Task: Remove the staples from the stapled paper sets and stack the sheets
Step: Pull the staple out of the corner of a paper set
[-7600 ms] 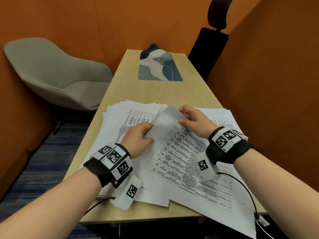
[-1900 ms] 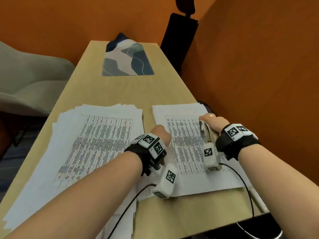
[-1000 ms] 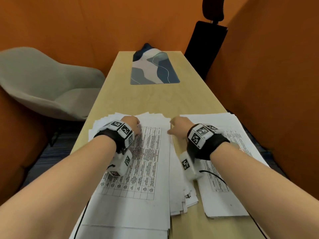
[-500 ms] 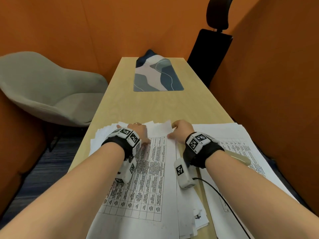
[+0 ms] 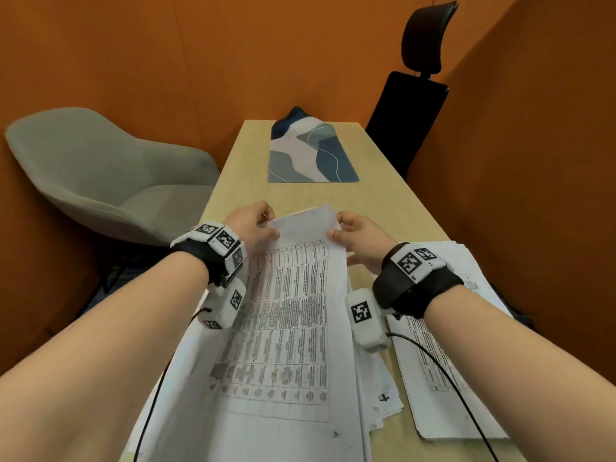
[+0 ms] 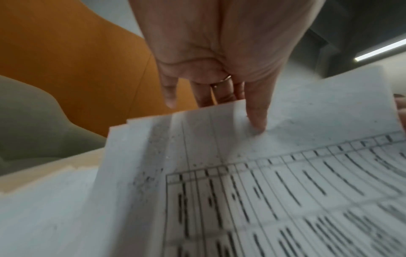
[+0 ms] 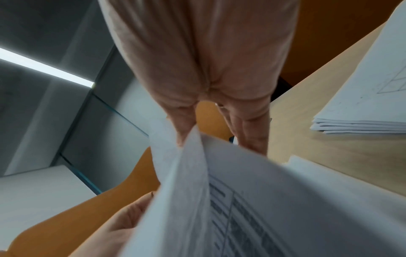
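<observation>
Printed tables on the sheets (image 5: 283, 328) too blurred to read

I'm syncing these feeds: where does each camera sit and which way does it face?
Head: on the head, facing down at the table; shows both forearms, left hand, right hand.
Left wrist: under the left wrist, along the fingers to the sheet.
Right wrist: under the right wrist, along its fingers.
Shared: the sheet.
</observation>
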`<state>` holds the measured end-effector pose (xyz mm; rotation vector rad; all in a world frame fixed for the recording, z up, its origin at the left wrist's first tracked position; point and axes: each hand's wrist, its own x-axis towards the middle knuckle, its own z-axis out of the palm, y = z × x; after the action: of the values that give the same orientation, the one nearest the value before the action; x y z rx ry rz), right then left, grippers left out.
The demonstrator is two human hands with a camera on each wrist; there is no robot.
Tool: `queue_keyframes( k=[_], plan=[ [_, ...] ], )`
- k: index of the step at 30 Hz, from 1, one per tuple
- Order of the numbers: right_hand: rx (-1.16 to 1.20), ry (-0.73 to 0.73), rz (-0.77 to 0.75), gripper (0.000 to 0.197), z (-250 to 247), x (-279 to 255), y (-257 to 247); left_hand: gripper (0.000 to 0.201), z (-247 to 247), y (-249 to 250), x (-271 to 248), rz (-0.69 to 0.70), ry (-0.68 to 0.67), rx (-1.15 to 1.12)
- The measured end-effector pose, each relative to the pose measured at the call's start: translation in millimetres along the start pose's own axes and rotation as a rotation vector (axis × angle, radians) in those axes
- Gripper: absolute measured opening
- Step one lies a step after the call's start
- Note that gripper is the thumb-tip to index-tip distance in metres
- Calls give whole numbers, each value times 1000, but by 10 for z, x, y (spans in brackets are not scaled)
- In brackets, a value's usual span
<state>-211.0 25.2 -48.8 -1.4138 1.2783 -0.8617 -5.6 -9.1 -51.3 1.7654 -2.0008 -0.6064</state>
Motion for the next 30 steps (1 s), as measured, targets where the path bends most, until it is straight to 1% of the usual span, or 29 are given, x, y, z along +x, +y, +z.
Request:
queue_keyframes(
  k=[3, 4, 6, 7, 8, 9, 11, 12, 13, 16, 17, 19, 20, 22, 23, 26, 27, 28, 29, 30],
  plan=[
    [77, 73, -36, 15, 21, -156, -64, 17, -219, 54, -153, 9, 26, -101],
    [86, 82, -36, 22, 27, -214, -77, 17, -280, 63, -203, 8, 36, -132],
    [53, 57, -6, 48, 29, -325, -64, 16, -399, 74, -326, 5, 49, -176],
    [-6, 29, 25, 56, 22, -374, -53, 14, -458, 73, -387, 1, 62, -197],
    [-95, -12, 54, 58, 7, -423, -45, 12, -516, 73, -446, -11, 82, -219],
    [-199, -76, 82, 53, -16, -483, -40, 11, -570, 74, -510, -21, 112, -253],
    [-389, -205, 167, 36, -87, -624, -67, 11, -652, 62, -621, -52, 162, -335],
    [-456, -229, 206, 31, -136, -685, -99, 11, -678, 54, -674, -74, 169, -364],
    [-512, -225, 230, 26, -201, -731, -126, 11, -687, 45, -727, -96, 162, -385],
    [-711, -170, 239, 13, -398, -798, -232, 14, -607, 10, -863, -150, 100, -387],
    [-790, -164, 253, 14, -449, -803, -246, 16, -541, -3, -900, -162, 68, -367],
    [-965, -163, 305, 28, -546, -799, -212, 16, -360, -25, -963, -188, -13, -336],
    [-1037, -165, 328, 30, -587, -801, -172, 16, -259, -33, -990, -196, -50, -352],
    [-1151, -140, 374, 18, -648, -814, -83, 21, -82, -42, -1031, -201, -101, -419],
    [-1194, -94, 381, 21, -685, -791, -20, 24, -11, -40, -1046, -203, -118, -443],
    [-1326, 68, 347, 49, -832, -647, 211, 21, 148, -5, -1095, -216, -139, -446],
    [-1346, 85, 339, 63, -874, -567, 331, 19, 186, 7, -1103, -217, -132, -446],
    [-1372, 80, 339, 73, -887, -516, 436, 17, 220, 15, -1107, -219, -126, -456],
    [-1356, 73, 347, 70, -867, -485, 505, 15, 246, 14, -1109, -228, -119, -470],
    [-1349, 62, 360, 55, -830, -473, 547, 14, 267, 11, -1112, -237, -113, -481]
  ],
)
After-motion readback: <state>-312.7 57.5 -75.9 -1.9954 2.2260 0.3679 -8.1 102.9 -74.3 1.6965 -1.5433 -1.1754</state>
